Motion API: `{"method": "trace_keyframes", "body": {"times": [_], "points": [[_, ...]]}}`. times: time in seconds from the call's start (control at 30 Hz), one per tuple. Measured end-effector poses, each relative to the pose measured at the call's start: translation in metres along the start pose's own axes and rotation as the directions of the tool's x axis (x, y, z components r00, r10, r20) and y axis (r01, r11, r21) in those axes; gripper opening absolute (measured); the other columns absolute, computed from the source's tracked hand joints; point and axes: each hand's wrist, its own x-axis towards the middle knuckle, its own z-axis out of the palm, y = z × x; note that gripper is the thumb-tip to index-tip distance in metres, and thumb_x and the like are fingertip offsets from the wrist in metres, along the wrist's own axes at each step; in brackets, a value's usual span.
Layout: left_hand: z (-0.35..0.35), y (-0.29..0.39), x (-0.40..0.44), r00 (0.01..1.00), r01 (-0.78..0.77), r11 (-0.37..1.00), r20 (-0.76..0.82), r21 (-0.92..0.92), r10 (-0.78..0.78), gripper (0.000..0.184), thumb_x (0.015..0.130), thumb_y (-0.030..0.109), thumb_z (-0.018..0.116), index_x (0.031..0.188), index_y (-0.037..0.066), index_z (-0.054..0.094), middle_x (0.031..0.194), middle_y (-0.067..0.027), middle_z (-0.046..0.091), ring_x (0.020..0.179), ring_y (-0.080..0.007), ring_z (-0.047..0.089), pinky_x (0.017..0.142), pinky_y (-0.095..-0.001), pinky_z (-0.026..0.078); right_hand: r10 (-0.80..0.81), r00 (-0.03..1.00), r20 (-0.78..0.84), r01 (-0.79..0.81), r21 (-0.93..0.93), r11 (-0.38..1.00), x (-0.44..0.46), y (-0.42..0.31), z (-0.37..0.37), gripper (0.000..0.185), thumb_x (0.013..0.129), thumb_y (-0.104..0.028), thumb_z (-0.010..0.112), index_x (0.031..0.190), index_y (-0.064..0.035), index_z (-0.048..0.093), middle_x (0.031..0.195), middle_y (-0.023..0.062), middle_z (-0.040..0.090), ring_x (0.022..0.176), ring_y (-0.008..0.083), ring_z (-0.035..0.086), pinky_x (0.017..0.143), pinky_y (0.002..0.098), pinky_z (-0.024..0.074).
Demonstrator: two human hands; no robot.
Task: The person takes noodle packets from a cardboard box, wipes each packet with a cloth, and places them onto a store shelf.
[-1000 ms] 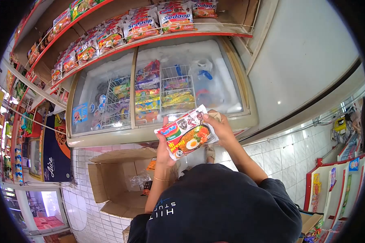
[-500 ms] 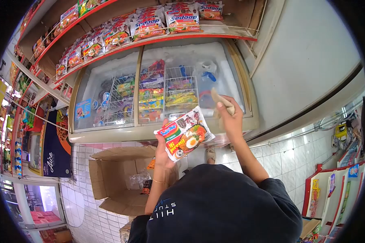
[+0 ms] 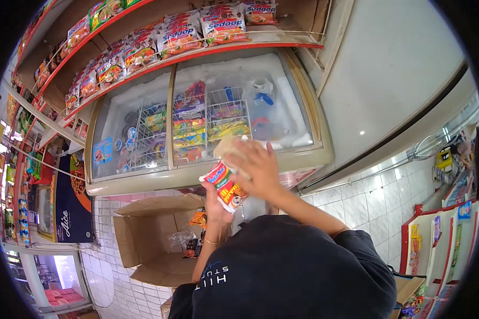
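My left hand (image 3: 216, 206) grips the lower left edge of an Indomie Mi Goreng noodle packet (image 3: 224, 187), held in front of the freezer's near edge. A beige cloth (image 3: 232, 151) is in my right hand (image 3: 258, 169), which lies over the packet's upper right part and presses the cloth against it. My right hand and the cloth hide much of the packet's front. Its fingers are partly spread over the cloth.
Behind the packet stands a glass-topped freezer (image 3: 143, 183) with wire baskets. Above it runs a shelf (image 3: 197, 52) of noodle packets (image 3: 178, 40). An opened cardboard box (image 3: 138, 234) sits on the tiled floor at the lower left. Red-edged shelves (image 3: 434, 244) stand at the right.
My right hand has left the packet's right edge, lifted the cloth beside it, and then come over the packet's front with the cloth. My left hand has kept its hold on the packet.
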Motion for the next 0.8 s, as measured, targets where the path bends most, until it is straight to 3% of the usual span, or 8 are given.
{"method": "trace_keyframes", "body": {"times": [0.1, 0.27, 0.33, 0.4, 0.53, 0.67, 0.73, 0.8], "points": [[0.026, 0.005, -0.001, 0.993, -0.112, 0.991, -0.014, 0.076, 0.114, 0.062, 0.086, 0.054, 0.029, 0.133, 0.013, 0.025, 0.132, -0.0117, 0.035, 0.116, -0.0295, 0.042, 0.088, -0.0492, 0.042, 0.256, 0.967, -0.004, -0.215, 0.528, 0.821, 0.003, 0.024, 0.007, 0.039, 0.081, -0.027, 0.056, 0.116, -0.0091, 0.054, 0.117, 0.0155, 0.052, 0.100, 0.0302, 0.053, 0.086, 0.0309, 0.0405], [0.019, 0.006, 0.000, 0.996, -0.079, 0.996, 0.037, -0.029, 0.080, 0.059, 0.087, 0.052, 0.029, 0.134, 0.018, 0.024, 0.134, -0.0096, 0.033, 0.119, -0.0300, 0.038, 0.086, -0.0493, 0.044, 0.235, 0.962, 0.139, -0.264, 0.689, 0.675, -0.001, 0.036, 0.019, 0.037, 0.084, -0.023, 0.054, 0.115, -0.0034, 0.053, 0.106, 0.0126, 0.057, 0.092, 0.0189, 0.056, 0.079, 0.0295, 0.0429], [0.021, 0.006, -0.003, 0.997, -0.082, 0.996, -0.002, -0.044, 0.082, 0.058, 0.087, 0.052, 0.029, 0.135, 0.020, 0.023, 0.134, -0.0096, 0.033, 0.119, -0.0310, 0.038, 0.086, -0.0510, 0.043, 0.413, 0.849, 0.330, -0.477, 0.814, 0.332, -0.015, 0.050, 0.045, 0.042, 0.082, -0.036, 0.057, 0.112, -0.0072, 0.055, 0.095, 0.0081, 0.062, 0.088, 0.0123, 0.056, 0.075, 0.0272, 0.0438], [0.017, 0.008, -0.004, 0.996, -0.092, 0.995, -0.017, -0.037, 0.091, 0.058, 0.087, 0.052, 0.029, 0.135, 0.021, 0.022, 0.135, -0.0094, 0.032, 0.119, -0.0312, 0.038, 0.087, -0.0511, 0.043, 0.468, 0.806, 0.363, -0.543, 0.769, 0.337, -0.027, 0.067, 0.049, 0.041, 0.083, -0.036, 0.055, 0.108, -0.0030, 0.056, 0.084, 0.0066, 0.062, 0.083, 0.0087, 0.053, 0.073, 0.0260, 0.0434], [0.021, 0.014, -0.005, 0.997, -0.075, 0.997, 0.000, -0.023, 0.075, 0.057, 0.087, 0.051, 0.029, 0.136, 0.023, 0.020, 0.135, -0.0081, 0.032, 0.120, -0.0316, 0.037, 0.088, -0.0495, 0.042, 0.572, 0.820, -0.039, -0.383, 0.704, 0.598, -0.019, 0.049, 0.017, 0.039, 0.079, -0.039, 0.060, 0.099, -0.0054, 0.055, 0.094, 0.0054, 0.057, 0.081, 0.0136, 0.054, 0.068, 0.0262, 0.0436], [-0.003, 0.004, -0.005, 0.997, -0.068, 0.997, -0.036, 0.027, 0.069, 0.058, 0.088, 0.051, 0.031, 0.135, 0.017, 0.024, 0.134, -0.0106, 0.032, 0.119, -0.0309, 0.038, 0.090, -0.0465, 0.041, -0.040, 0.997, -0.060, 0.058, 0.331, 0.942, -0.001, -0.018, 0.000, 0.048, 0.069, -0.046, 0.062, 0.108, -0.0183, 0.057, 0.115, 0.0083, 0.051, 0.103, 0.0265, 0.048, 0.083, 0.0425, 0.0364], [-0.028, -0.001, -0.011, 0.968, -0.244, 0.836, 0.079, 0.492, 0.236, 0.061, 0.087, 0.052, 0.033, 0.131, 0.009, 0.030, 0.129, -0.0144, 0.038, 0.115, -0.0300, 0.042, 0.091, -0.0436, 0.041, -0.218, 0.976, -0.032, 0.220, 0.083, 0.972, -0.020, -0.041, 0.020, 0.049, 0.070, -0.049, 0.060, 0.111, -0.0222, 0.056, 0.120, -0.0002, 0.050, 0.106, 0.0209, 0.047, 0.088, 0.0440, 0.0310], [-0.029, 0.005, -0.009, 0.987, -0.146, 0.968, -0.039, 0.205, 0.157, 0.061, 0.086, 0.053, 0.034, 0.130, 0.011, 0.031, 0.125, -0.0122, 0.042, 0.110, -0.0289, 0.046, 0.090, -0.0421, 0.042, -0.288, 0.957, -0.028, 0.290, 0.114, 0.950, -0.032, -0.039, 0.023, 0.046, 0.072, -0.047, 0.058, 0.110, -0.0230, 0.057, 0.122, -0.0026, 0.049, 0.107, 0.0196, 0.046, 0.089, 0.0433, 0.0302]]}}
